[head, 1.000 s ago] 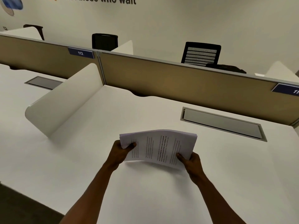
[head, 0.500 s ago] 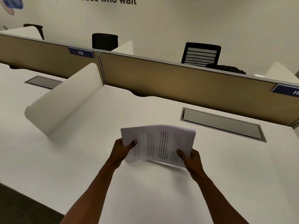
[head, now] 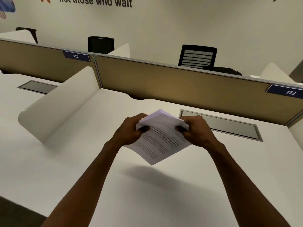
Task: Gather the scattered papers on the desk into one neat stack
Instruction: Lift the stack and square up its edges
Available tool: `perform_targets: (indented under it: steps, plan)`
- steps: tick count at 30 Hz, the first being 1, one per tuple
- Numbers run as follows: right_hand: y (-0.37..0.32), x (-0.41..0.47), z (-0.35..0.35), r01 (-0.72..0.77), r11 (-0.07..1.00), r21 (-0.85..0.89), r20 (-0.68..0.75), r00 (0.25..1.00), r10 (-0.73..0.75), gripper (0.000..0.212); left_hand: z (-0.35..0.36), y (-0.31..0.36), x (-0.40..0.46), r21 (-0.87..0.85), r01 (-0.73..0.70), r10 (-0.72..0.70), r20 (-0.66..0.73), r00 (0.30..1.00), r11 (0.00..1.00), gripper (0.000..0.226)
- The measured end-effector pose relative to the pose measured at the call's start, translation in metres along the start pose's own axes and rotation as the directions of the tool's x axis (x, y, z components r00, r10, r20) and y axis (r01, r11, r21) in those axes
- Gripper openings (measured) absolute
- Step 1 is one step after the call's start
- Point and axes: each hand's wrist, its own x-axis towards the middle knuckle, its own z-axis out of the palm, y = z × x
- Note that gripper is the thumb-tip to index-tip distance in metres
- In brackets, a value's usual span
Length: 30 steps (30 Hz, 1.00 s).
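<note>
Papers (head: 161, 141): one stack, held tilted above the desk (head: 82, 161).
Left hand (head: 131, 130): clasps the upper left edge.
Right hand (head: 196, 130): clasps the upper right edge.

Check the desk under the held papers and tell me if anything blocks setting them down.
Nothing visible does. Both hands, left and right, hold the papers above bare desk; only their shadow lies below.
</note>
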Motion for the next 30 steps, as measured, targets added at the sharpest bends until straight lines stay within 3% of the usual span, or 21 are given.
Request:
perform_targets:
  steps: [2, 5, 7, 8, 9, 11, 13, 15, 18, 25, 30]
  plan:
    - [-0.005, 0.005, -0.008, 0.015, 0.999, -0.046, 0.004, 1.0, -0.015, 0.013, 0.009, -0.003, -0.003, -0.078, 0.031, -0.036, -0.07, 0.997, 0.996, 0.015]
    - [0.012, 0.001, -0.015, -0.047, 0.998, -0.037, -0.133, 0.99, 0.042, 0.069, 0.018, -0.014, -0.014, -0.209, 0.052, -0.086, -0.156, 0.984, 0.976, 0.01]
    - [0.024, -0.012, -0.01, -0.186, 0.956, 0.226, -0.168, 0.959, 0.226, 0.109, 0.021, -0.024, -0.024, -0.356, 0.114, -0.189, -0.185, 0.964, 0.928, 0.01]
    - [0.027, -0.019, -0.001, -0.268, 0.871, 0.412, -0.084, 0.941, 0.329, 0.119, 0.023, -0.029, -0.028, -0.445, 0.142, -0.242, -0.175, 0.954, 0.884, 0.012]
    - [0.029, -0.026, 0.012, -0.326, 0.767, 0.553, 0.043, 0.93, 0.365, 0.119, 0.026, -0.034, -0.033, -0.525, 0.159, -0.276, -0.153, 0.949, 0.836, 0.016]
    - [0.031, -0.037, 0.043, -0.387, 0.614, 0.688, 0.238, 0.919, 0.313, 0.096, 0.034, -0.041, -0.039, -0.626, 0.179, -0.302, -0.095, 0.949, 0.759, 0.019]
    - [0.031, -0.044, 0.07, -0.38, 0.504, 0.775, 0.232, 0.914, 0.333, 0.052, 0.043, -0.044, -0.044, -0.651, 0.197, -0.311, -0.063, 0.948, 0.733, 0.02]
    - [0.03, -0.049, 0.087, -0.348, 0.442, 0.827, 0.166, 0.902, 0.399, 0.026, 0.051, -0.046, -0.05, -0.653, 0.218, -0.324, -0.045, 0.945, 0.726, 0.024]
    - [0.027, -0.058, 0.105, -0.306, 0.422, 0.854, 0.114, 0.9, 0.421, 0.021, 0.06, -0.052, -0.061, -0.652, 0.239, -0.339, -0.031, 0.94, 0.72, 0.023]
    - [0.025, -0.066, 0.125, -0.342, 0.429, 0.836, 0.106, 0.868, 0.485, 0.028, 0.069, -0.061, -0.065, -0.634, 0.27, -0.378, -0.038, 0.925, 0.724, 0.034]
    - [0.022, -0.074, 0.132, -0.385, 0.451, 0.805, 0.13, 0.857, 0.498, 0.032, 0.074, -0.066, -0.067, -0.623, 0.282, -0.371, -0.015, 0.928, 0.729, 0.03]
